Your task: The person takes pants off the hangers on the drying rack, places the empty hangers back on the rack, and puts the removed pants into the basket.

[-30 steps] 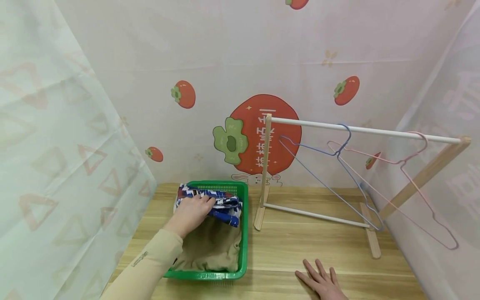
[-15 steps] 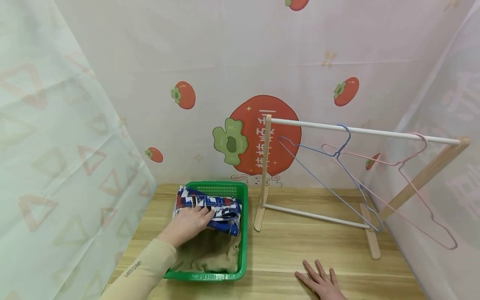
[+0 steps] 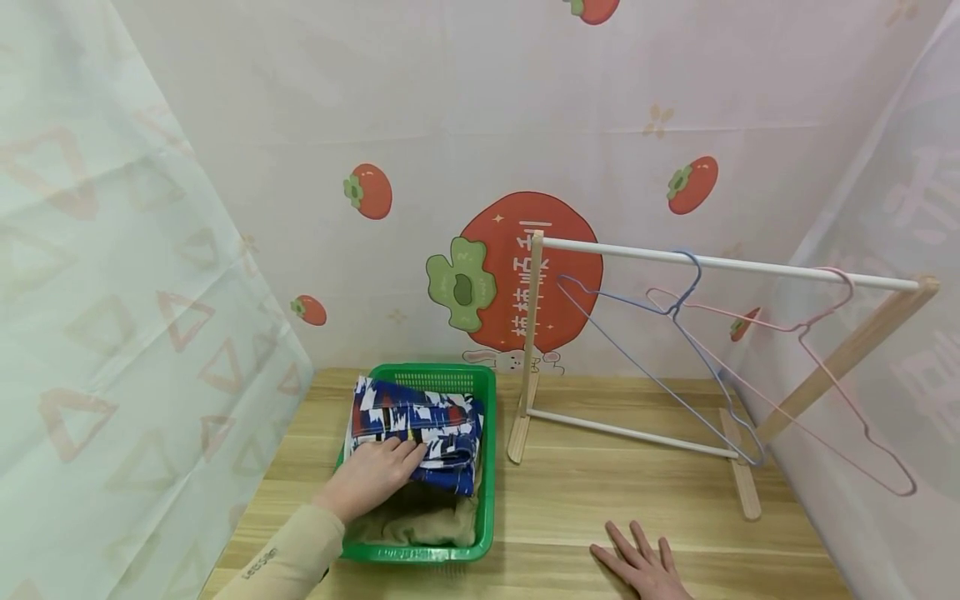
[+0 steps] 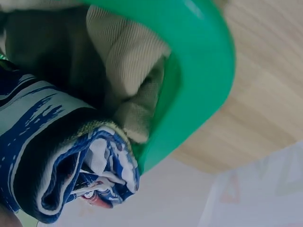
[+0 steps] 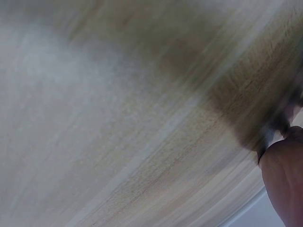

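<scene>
My left hand (image 3: 372,475) grips the near edge of a folded blue, white and red patterned garment (image 3: 420,421), thumb hidden. The garment lies in a green plastic basket (image 3: 488,475), above a khaki cloth (image 3: 431,527). In the left wrist view the patterned garment's rolled edge (image 4: 52,123) shows near ribbed khaki fabric (image 4: 125,52) and the basket's rim (image 4: 208,56). To the right, my right hand (image 3: 643,565) rests on the wooden table with its fingers spread, holding nothing. Only part of that hand (image 5: 286,177) appears in the right wrist view.
A wooden rack with a white top rail (image 3: 735,264) stands right of the basket. From the rail hang a blue hanger (image 3: 637,362) and a pink hanger (image 3: 832,379). A printed cloth wall (image 3: 465,100) rises behind, with side walls left and right.
My left hand has drawn the patterned garment toward me, so more of it shows and it covers more of the khaki cloth. My right hand has stayed in place.
</scene>
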Motion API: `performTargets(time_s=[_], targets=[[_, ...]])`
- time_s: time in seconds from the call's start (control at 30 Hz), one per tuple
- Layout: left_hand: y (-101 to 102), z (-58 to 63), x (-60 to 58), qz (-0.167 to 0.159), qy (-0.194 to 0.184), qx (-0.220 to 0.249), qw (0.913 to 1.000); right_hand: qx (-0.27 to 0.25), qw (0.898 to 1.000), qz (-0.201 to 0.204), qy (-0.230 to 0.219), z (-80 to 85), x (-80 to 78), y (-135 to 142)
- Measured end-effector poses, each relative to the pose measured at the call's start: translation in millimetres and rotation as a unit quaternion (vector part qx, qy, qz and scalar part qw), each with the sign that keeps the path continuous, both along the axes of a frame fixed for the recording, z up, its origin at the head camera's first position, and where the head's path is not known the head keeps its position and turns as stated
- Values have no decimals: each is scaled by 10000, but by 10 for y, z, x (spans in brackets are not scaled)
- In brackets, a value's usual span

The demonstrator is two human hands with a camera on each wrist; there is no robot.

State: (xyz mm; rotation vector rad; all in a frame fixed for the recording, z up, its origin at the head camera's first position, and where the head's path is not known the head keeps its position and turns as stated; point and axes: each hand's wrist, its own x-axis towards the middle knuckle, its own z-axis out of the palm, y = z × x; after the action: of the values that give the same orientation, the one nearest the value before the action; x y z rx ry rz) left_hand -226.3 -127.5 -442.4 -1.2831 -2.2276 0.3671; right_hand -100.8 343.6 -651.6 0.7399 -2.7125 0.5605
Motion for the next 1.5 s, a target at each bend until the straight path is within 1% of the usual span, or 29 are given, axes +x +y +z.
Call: performTargets(time_s=[0.17,0.37,0.53,0.77,0.9,1.03,1.1,1.13,1.2,1.3,1.37,1.47,1.5], targets=[[-9,-94,39,10,-199,84,9998,-15,10000,-14,-7,1,-2,0],[-31,-183,96,186,-408,-126,9989,-35,10000,-12,-29,-3,-3,-2],[-47,-252,147,270,-615,-168,9976,-40,10000,-7,13,-5,-4,-3],[-61,-308,199,413,-824,-282,9953,-8,10000,14,88,-13,-18,-11],[-41,-337,242,522,-1060,-315,9925,-2,10000,9,56,-18,-16,-13],[-16,-377,291,797,-1402,-370,9862,-25,10000,0,-4,-10,-20,-13],[-13,-381,318,1026,-1756,-394,9783,-38,10000,9,-25,-8,-23,-17],[-11,-377,329,1152,-1979,-377,9727,-35,10000,9,-33,-8,-25,-18],[-4,-369,346,1406,-2447,-341,9587,-17,10000,11,-29,-9,-28,-17],[15,-367,368,1810,-3184,-243,9302,-9,10000,-4,43,-10,-34,-8],[28,-378,384,1996,-3597,-128,9114,-22,10000,3,87,-3,-36,3],[43,-388,422,2165,-4141,93,8840,-159,9998,74,12,27,-45,40],[44,-389,435,2171,-4269,163,8777,-294,9995,86,-93,48,-48,58]])
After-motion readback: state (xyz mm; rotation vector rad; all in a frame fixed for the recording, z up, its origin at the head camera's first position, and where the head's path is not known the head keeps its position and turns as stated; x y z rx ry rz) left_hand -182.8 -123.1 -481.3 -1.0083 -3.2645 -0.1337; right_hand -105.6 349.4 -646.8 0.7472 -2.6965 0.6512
